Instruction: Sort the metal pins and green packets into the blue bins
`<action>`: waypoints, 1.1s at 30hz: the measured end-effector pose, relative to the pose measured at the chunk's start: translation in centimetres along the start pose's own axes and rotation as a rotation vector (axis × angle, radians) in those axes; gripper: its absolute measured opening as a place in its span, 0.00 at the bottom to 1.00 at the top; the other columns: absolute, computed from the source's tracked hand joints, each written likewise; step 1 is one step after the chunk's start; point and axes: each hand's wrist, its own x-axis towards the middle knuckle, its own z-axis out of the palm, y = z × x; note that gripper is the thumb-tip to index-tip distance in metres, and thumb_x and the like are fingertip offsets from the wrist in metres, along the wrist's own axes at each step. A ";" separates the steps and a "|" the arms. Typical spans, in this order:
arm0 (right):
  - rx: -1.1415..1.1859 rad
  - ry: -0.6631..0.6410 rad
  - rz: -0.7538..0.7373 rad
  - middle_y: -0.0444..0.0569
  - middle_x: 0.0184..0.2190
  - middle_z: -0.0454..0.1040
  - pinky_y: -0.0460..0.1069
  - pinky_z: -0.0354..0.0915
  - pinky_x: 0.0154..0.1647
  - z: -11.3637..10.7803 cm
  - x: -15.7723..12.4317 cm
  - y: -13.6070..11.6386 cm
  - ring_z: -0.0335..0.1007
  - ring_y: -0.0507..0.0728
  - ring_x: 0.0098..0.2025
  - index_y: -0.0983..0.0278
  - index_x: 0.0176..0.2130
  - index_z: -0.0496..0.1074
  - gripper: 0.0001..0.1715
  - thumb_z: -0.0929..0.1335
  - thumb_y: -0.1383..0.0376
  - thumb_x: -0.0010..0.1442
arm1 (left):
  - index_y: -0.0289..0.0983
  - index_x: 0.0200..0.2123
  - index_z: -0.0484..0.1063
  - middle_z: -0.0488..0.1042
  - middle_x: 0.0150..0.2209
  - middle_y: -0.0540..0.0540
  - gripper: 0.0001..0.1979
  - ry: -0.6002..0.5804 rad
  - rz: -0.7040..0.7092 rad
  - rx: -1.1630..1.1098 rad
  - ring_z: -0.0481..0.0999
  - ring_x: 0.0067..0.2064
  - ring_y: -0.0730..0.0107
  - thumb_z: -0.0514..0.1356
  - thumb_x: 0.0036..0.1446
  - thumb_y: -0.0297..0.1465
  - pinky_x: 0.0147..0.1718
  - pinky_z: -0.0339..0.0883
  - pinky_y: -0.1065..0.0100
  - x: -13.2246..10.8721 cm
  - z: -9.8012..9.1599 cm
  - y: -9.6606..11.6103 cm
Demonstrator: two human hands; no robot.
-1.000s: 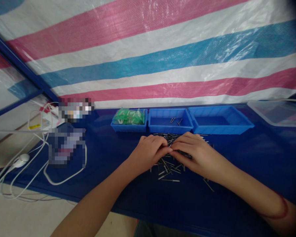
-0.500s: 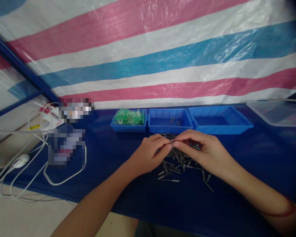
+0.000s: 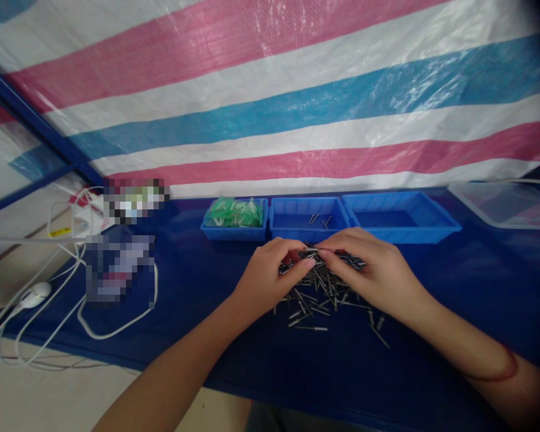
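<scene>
A loose pile of metal blind rivets (image 3: pixel 324 282) lies on the blue table, and both hands are at its far part. My left hand (image 3: pixel 272 270) is at the pile's left side, its thumb and forefinger apart around some rivets; nothing shows gripped between them. Close beside it, my right hand (image 3: pixel 378 270) has thumb and forefinger nearly together on a rivet (image 3: pixel 314 248). Its other fingers curl over the pile and are partly hidden. Behind the hands, the middle blue bin (image 3: pixel 292 228) contains a few rivets.
A left blue bin (image 3: pixel 209 233) holds green plastic bags of parts. To the right are another blue bin (image 3: pixel 387 222) and a clear plastic lid (image 3: pixel 499 207). White cables (image 3: pixel 83 318) and blurred items lie at the left. A striped tarp (image 3: pixel 270 120) hangs behind the table (image 3: pixel 184 288).
The left thumb and forefinger have parted from their pinch near the right fingertips. Both hands have shifted slightly away from me over the pile.
</scene>
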 end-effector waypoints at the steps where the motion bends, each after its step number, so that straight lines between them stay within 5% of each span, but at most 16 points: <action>1: -0.089 0.041 0.000 0.49 0.36 0.78 0.54 0.63 0.41 0.0 0.2 0.4 0.71 0.58 0.39 0.60 0.36 0.74 0.08 0.64 0.64 0.63 | 0.36 0.46 0.69 0.74 0.35 0.47 0.14 -0.015 -0.007 0.031 0.73 0.38 0.69 0.57 0.61 0.37 0.39 0.64 0.68 0.0 0.0 -0.1; 5: -0.473 0.189 0.037 0.50 0.37 0.78 0.56 0.56 0.38 0.2 1.3 2.5 0.69 0.61 0.40 0.61 0.38 0.75 0.12 0.63 0.61 0.64 | 0.39 0.49 0.69 0.74 0.40 0.46 0.15 -0.126 0.020 0.200 0.71 0.43 0.65 0.55 0.62 0.39 0.42 0.61 0.64 -0.3 0.2 -0.3; 10: -0.715 0.157 0.029 0.50 0.36 0.78 0.55 0.50 0.35 0.3 1.7 3.3 0.66 0.63 0.38 0.62 0.40 0.75 0.16 0.63 0.57 0.64 | 0.43 0.45 0.73 0.73 0.44 0.47 0.12 -0.266 0.109 0.385 0.68 0.46 0.62 0.57 0.60 0.40 0.42 0.56 0.62 -0.8 0.3 -0.3; 33: -0.364 0.017 -0.066 0.48 0.37 0.77 0.55 0.57 0.42 0.2 -0.8 -0.4 0.67 0.59 0.41 0.62 0.38 0.75 0.09 0.65 0.63 0.62 | 0.43 0.38 0.74 0.75 0.39 0.51 0.07 -0.240 0.209 0.556 0.67 0.44 0.65 0.59 0.61 0.38 0.39 0.48 0.61 -0.7 1.2 -0.5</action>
